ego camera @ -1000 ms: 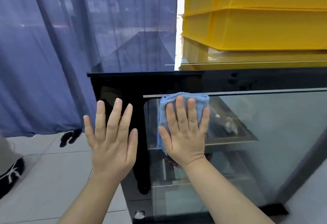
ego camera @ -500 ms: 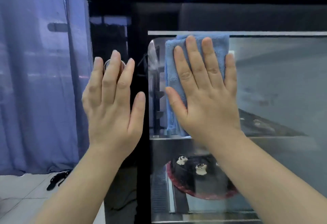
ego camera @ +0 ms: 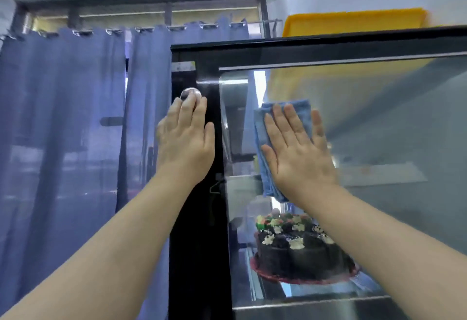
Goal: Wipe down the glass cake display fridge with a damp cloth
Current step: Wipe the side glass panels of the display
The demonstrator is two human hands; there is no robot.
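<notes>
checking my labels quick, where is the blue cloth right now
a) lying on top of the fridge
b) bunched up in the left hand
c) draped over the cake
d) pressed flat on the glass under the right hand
D: the right hand lies with straight fingers on the blue cloth, flat against the glass; the left hand holds no cloth.

The right hand (ego camera: 298,158) slid the blue cloth (ego camera: 264,142) down from the top rail (ego camera: 328,63) of the glass pane (ego camera: 384,130) and away from its left edge (the little finger ended on bare glass). The left hand (ego camera: 184,142) rose along the black frame (ego camera: 199,244) until its fingertips (ego camera: 188,107) overlapped the round knob (ego camera: 190,92).
</notes>
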